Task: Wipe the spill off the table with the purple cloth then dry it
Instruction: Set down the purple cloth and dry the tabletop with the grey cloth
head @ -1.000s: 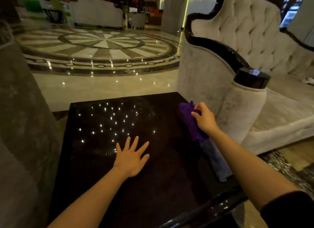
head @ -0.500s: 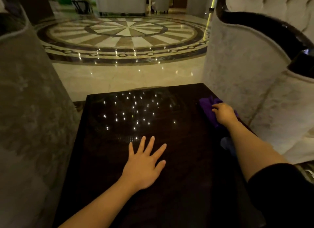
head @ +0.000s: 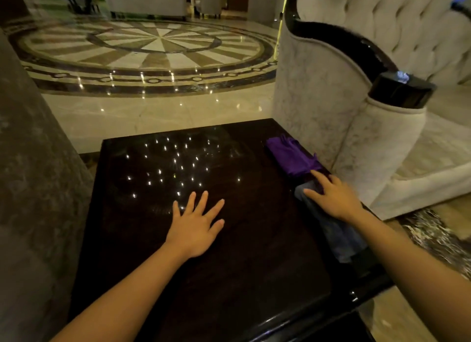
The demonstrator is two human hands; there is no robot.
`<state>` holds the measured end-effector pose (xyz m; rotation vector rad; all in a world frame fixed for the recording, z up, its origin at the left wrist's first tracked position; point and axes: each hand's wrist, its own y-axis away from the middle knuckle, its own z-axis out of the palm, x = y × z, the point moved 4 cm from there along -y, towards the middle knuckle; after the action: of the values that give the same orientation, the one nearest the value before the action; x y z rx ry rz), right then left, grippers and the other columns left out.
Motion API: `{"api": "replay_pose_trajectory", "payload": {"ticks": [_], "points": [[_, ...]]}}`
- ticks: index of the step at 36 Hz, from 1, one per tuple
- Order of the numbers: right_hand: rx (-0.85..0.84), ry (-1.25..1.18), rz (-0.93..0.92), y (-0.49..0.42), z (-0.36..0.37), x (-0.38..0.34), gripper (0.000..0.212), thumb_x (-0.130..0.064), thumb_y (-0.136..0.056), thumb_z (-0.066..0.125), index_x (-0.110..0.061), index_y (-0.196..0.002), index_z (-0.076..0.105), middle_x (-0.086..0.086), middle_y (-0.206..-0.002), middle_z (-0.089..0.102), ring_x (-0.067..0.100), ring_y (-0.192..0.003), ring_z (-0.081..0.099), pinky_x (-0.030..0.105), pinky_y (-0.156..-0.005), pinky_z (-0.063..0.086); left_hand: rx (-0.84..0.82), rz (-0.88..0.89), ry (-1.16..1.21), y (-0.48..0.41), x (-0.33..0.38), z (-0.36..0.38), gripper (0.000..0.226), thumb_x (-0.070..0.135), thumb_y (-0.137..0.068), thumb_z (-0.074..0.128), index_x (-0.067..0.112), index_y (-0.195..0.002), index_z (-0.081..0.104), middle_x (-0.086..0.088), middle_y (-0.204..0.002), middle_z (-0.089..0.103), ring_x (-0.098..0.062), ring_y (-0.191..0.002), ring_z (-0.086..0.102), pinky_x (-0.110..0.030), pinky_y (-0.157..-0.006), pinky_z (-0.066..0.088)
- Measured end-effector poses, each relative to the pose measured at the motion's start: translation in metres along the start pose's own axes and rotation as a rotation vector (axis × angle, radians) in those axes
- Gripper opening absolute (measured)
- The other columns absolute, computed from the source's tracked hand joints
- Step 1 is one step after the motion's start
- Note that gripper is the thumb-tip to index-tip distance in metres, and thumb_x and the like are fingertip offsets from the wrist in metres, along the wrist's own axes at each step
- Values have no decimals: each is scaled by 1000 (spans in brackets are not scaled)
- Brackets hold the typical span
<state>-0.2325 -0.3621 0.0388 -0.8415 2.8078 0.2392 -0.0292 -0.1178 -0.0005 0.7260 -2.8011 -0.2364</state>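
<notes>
Left hand (head: 195, 227): flat on table (head: 242, 265), fingers spread, gripping nothing; frame centre. Right hand (head: 334, 198): palm down, fingers loosely extended, resting on blue-grey cloth (head: 339, 237) at table's right edge; holding nothing. Purple cloth (head: 290, 154): bunched at table's upper right corner, just beyond right hand's fingertips; contact unclear. Table: dark, glossy, light specks reflected upper centre. Pale sofa (head: 331, 99): right of frame.

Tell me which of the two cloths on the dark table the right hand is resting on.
The grey-blue cloth, nearer the person along the table's right edge. The right hand lies flat on it; the purple cloth lies beyond the fingertips, at the far corner.
</notes>
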Motion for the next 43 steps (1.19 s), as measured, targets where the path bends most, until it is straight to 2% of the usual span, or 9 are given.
{"api": "replay_pose_trajectory", "payload": {"ticks": [5,9,12,17,21,25,30,33,43], "points": [[-9,36,105,29,15,4,71,-68,-80,37,-40,-140,11,15,-155,11,41,-136,20,57,-108,21,12,-13,5,1,0,-1,53,57,-91,14,44,-140,-1,1,-156,-11,-25,-141,-17,-53,-111,-11],[97,100,105,38,12,-4,55,-43,-90,42,-31,-139,22,18,-148,27,43,-125,32,53,-102,31,0,-18,8,2,1,-4,54,56,-92,14,43,-141,-3,0,-155,-13,-25,-141,-17,-53,-112,-10],[149,87,20,39,7,-15,46,-25,-91,44,-23,-136,34,19,-137,43,42,-116,41,52,-92,40,42,-24,32,7,0,-7,54,55,-92,15,42,-141,-4,-2,-156,-12,-24,-142,-14,-50,-113,-7],[246,35,-275,30,-6,-60,45,-15,-89,49,-17,-134,41,22,-135,46,43,-113,45,50,-90,40,118,-60,56,21,-11,-12,53,53,-93,16,42,-141,-4,-3,-156,-10,-23,-142,-12,-49,-114,-4],[256,9,-448,7,-10,-111,45,-15,-90,49,-17,-134,40,21,-138,43,41,-118,41,48,-95,36,131,-117,47,40,-35,-15,53,53,-93,15,41,-141,-6,-3,-156,-11,-22,-142,-13,-49,-114,-4],[153,63,-563,-23,3,-149,46,-20,-93,44,-22,-138,32,12,-148,32,36,-126,34,47,-103,32,113,-175,51,69,-56,-12,54,51,-93,14,39,-141,-7,-3,-156,-12,-21,-142,-14,-47,-115,-3],[-52,125,-368,-53,37,-161,51,-40,-95,29,-31,-142,11,5,-156,14,36,-138,18,47,-114,20,89,-207,71,97,-69,2,53,52,-93,14,40,-140,-8,1,-155,-14,-15,-140,-18,-42,-114,-9],[-48,105,-280,-57,50,-161,52,-46,-94,26,-32,-142,11,7,-156,14,37,-138,18,48,-115,15,88,-199,43,102,-68,9,54,52,-93,13,39,-140,-9,2,-154,-16,-9,-133,-25,-40,-112,-13],[-112,131,-420,-30,57,-183,46,-44,-95,26,-38,-140,17,6,-155,15,34,-140,15,49,-116,13,96,-191,13,99,-67,10,54,51,-93,13,38,-141,-7,-1,-155,-14,-18,-140,-19,-44,-113,-11]]}}
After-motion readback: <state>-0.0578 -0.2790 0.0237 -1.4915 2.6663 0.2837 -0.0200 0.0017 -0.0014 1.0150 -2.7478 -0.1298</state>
